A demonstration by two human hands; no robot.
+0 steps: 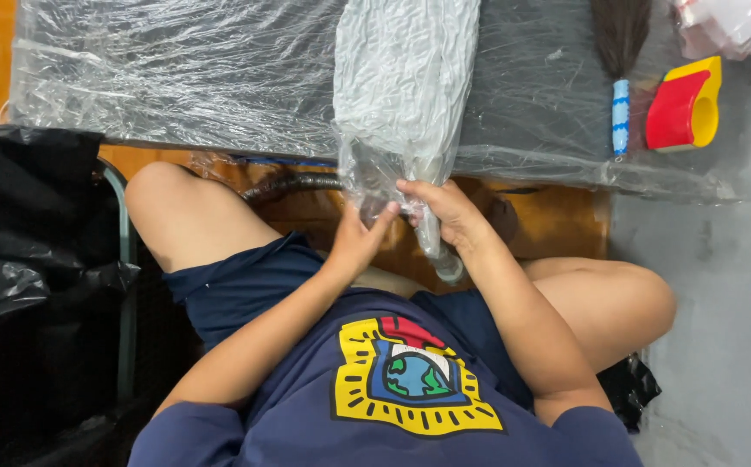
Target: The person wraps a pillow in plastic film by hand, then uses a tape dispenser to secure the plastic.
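A long bundle wrapped in crinkled clear plastic (403, 86) lies across the plastic-covered table (176, 78) and hangs over its near edge toward my lap. My left hand (360, 242) grips the bundle's lower end from the left. My right hand (446, 212) holds the same narrow end from the right, fingers curled round it. The twisted tail of plastic sticks out below my right hand.
A dark brush with a blue-and-white handle (621, 78) lies on the table at the right, beside a red and yellow tape dispenser (685, 108). Black plastic bags (29, 242) fill the left. Grey floor (721, 303) lies to the right.
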